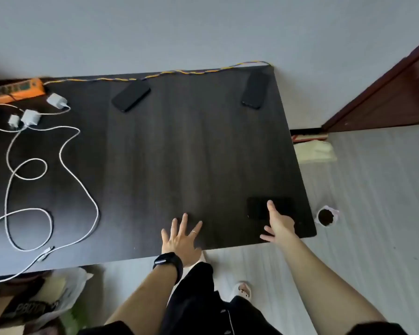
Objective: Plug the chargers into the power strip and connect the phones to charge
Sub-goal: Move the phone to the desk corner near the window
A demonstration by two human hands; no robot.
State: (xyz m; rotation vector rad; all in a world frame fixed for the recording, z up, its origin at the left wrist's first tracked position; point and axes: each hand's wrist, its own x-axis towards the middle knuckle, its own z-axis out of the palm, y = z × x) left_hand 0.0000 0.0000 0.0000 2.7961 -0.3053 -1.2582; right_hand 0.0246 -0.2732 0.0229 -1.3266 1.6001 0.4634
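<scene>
Dark wood-grain table [155, 153]: orange power strip [16, 90] at its far-left corner, white chargers [30, 117] beside it — unplugged. Right hand [279, 223], fingers open, reaches the near-right phone [259, 209]; left hand [182, 238] rests splayed, likely bracing.

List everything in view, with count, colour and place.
Table: one, dark wood, centre.
Power strip: one, orange, far-left corner.
Chargers: three, white, beside the strip, unplugged.
Cables: white, looped on table's left.
Phones: three, black; two far edge, one near-right corner.
Braided cord: yellow and blue, far edge.
Cup: one, on floor, right.
Left hand: open, flat on table.
Right hand: open, over near-right phone.
</scene>
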